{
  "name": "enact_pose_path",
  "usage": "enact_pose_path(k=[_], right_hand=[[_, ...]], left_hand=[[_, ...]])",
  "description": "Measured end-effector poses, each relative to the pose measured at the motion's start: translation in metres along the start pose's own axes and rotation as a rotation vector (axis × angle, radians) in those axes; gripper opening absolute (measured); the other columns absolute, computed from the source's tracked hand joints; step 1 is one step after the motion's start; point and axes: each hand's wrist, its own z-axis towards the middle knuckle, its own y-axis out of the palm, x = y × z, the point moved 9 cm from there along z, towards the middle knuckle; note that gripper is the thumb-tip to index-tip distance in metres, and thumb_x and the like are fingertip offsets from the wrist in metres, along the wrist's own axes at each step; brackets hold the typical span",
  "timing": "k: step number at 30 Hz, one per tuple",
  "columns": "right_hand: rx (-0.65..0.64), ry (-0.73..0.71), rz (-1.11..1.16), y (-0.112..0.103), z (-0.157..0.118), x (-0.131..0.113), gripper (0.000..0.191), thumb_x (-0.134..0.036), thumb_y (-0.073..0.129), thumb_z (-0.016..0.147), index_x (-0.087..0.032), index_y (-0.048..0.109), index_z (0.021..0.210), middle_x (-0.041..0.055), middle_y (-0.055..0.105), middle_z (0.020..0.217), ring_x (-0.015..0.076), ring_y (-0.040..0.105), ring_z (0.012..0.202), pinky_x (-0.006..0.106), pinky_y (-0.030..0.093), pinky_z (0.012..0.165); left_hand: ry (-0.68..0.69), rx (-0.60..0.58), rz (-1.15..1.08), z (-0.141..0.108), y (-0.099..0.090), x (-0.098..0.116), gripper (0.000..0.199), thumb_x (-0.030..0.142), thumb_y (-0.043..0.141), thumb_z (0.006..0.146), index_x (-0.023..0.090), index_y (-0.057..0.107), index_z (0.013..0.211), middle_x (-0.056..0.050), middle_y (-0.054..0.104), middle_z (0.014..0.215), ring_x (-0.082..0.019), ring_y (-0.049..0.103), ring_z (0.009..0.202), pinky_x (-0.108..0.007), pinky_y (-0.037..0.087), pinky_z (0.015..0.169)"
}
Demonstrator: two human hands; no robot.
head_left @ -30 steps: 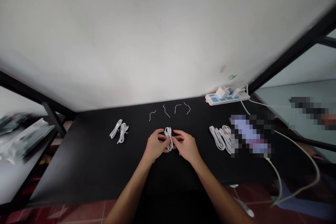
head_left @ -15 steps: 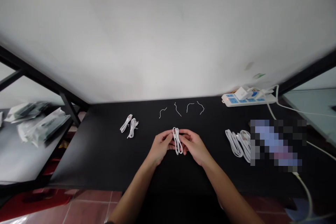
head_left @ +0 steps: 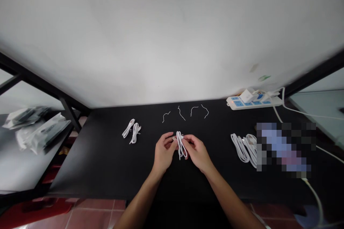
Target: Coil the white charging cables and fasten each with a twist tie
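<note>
A folded white cable (head_left: 181,147) is held between both hands above the black table, its loops hanging toward me. My left hand (head_left: 164,152) pinches it from the left side, near a small metal plug end. From the right, my right hand (head_left: 196,152) grips the same bundle with thumb and fingers. Two tied white cable bundles (head_left: 135,133) lie to the left of my hands. Several short white twist ties (head_left: 181,113) are spread out beyond the hands. To the right rest more looped white cables (head_left: 240,147).
A power strip (head_left: 238,103) with white chargers stands by the wall at the right. Beside the right cables is a pixelated object (head_left: 282,146) with a cord. Grey plastic packages (head_left: 43,134) lie on another surface at the far left.
My left hand has shifted slightly left and its fingers have loosened a little. The plug end now sticks out to the left of the cable's loops. The view has moved slightly.
</note>
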Motion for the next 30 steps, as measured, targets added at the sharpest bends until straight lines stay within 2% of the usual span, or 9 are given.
enact_pose_path(k=[3, 7, 10, 13, 18, 21, 24, 27, 30], right_hand=[[-0.031, -0.02, -0.041, 0.002, 0.0, 0.001, 0.035, -0.049, 0.07, 0.086, -0.019, 0.068, 0.102, 0.0047, 0.069, 0.085, 0.0142, 0.061, 0.059, 0.026, 0.052, 0.046], [-0.04, -0.045, -0.112, 0.003, 0.0, 0.003, 0.038, -0.044, 0.073, 0.083, -0.019, 0.068, 0.111, 0.0061, 0.069, 0.094, 0.0154, 0.063, 0.066, 0.027, 0.056, 0.05], [-0.039, -0.05, -0.127, 0.002, -0.001, 0.002, 0.036, -0.044, 0.072, 0.084, -0.019, 0.068, 0.11, 0.0059, 0.068, 0.096, 0.015, 0.063, 0.068, 0.027, 0.057, 0.05], [-0.057, -0.038, -0.098, 0.002, -0.001, 0.001, 0.032, -0.046, 0.072, 0.085, -0.02, 0.066, 0.102, 0.0042, 0.067, 0.091, 0.0134, 0.061, 0.064, 0.024, 0.053, 0.047], [-0.048, -0.051, -0.044, 0.0, 0.001, -0.001, 0.035, -0.053, 0.067, 0.088, -0.021, 0.059, 0.1, 0.0008, 0.063, 0.082, 0.0137, 0.061, 0.061, 0.024, 0.05, 0.045], [-0.047, -0.053, -0.05, 0.0, 0.0, 0.001, 0.039, -0.056, 0.065, 0.089, -0.021, 0.056, 0.101, 0.0016, 0.065, 0.082, 0.0142, 0.061, 0.06, 0.025, 0.051, 0.045], [-0.051, -0.059, -0.07, 0.001, -0.001, 0.001, 0.04, -0.058, 0.064, 0.089, -0.021, 0.054, 0.101, 0.0009, 0.065, 0.08, 0.0139, 0.061, 0.059, 0.026, 0.052, 0.047], [-0.065, -0.079, -0.089, 0.002, -0.003, -0.001, 0.039, -0.058, 0.063, 0.09, -0.021, 0.054, 0.102, -0.0002, 0.063, 0.078, 0.0138, 0.061, 0.059, 0.027, 0.053, 0.049], [-0.077, -0.086, -0.077, 0.003, -0.004, -0.003, 0.038, -0.057, 0.064, 0.09, -0.022, 0.054, 0.101, -0.0011, 0.061, 0.077, 0.0139, 0.061, 0.06, 0.027, 0.053, 0.049]], left_hand=[[-0.006, -0.056, 0.024, -0.004, 0.005, 0.001, 0.044, 0.039, 0.074, 0.087, 0.015, 0.063, 0.122, -0.015, 0.075, 0.111, -0.026, 0.075, 0.097, -0.04, 0.061, 0.089], [-0.019, -0.135, 0.013, -0.008, 0.013, 0.0, 0.061, 0.033, 0.08, 0.081, 0.017, 0.054, 0.134, -0.017, 0.071, 0.123, -0.028, 0.073, 0.104, -0.038, 0.061, 0.085], [-0.02, -0.168, -0.019, -0.007, 0.015, -0.001, 0.059, 0.032, 0.077, 0.084, 0.017, 0.053, 0.136, -0.017, 0.071, 0.124, -0.028, 0.072, 0.108, -0.04, 0.059, 0.092], [-0.003, -0.192, -0.026, -0.005, 0.01, -0.001, 0.053, 0.028, 0.073, 0.086, 0.017, 0.056, 0.135, -0.016, 0.069, 0.128, -0.027, 0.07, 0.112, -0.042, 0.054, 0.1], [-0.02, -0.165, 0.001, -0.001, -0.009, -0.005, 0.052, 0.021, 0.063, 0.089, 0.02, 0.052, 0.14, -0.015, 0.058, 0.143, -0.021, 0.073, 0.097, -0.04, 0.058, 0.093], [0.045, -0.115, 0.133, -0.003, -0.019, 0.003, 0.056, 0.019, 0.063, 0.088, 0.021, 0.049, 0.142, -0.014, 0.057, 0.142, -0.016, 0.071, 0.091, -0.033, 0.059, 0.083], [0.093, -0.105, 0.333, -0.008, -0.02, 0.011, 0.065, 0.018, 0.073, 0.079, 0.021, 0.051, 0.14, -0.013, 0.06, 0.134, -0.016, 0.069, 0.09, -0.028, 0.059, 0.076], [0.136, -0.125, 0.525, -0.013, -0.018, 0.019, 0.07, 0.012, 0.077, 0.071, 0.022, 0.054, 0.137, -0.011, 0.059, 0.128, -0.017, 0.067, 0.09, -0.031, 0.061, 0.076], [0.19, -0.094, 0.652, -0.016, -0.022, 0.031, 0.064, 0.008, 0.074, 0.071, 0.025, 0.058, 0.13, -0.009, 0.053, 0.127, -0.016, 0.065, 0.089, -0.034, 0.063, 0.076]])
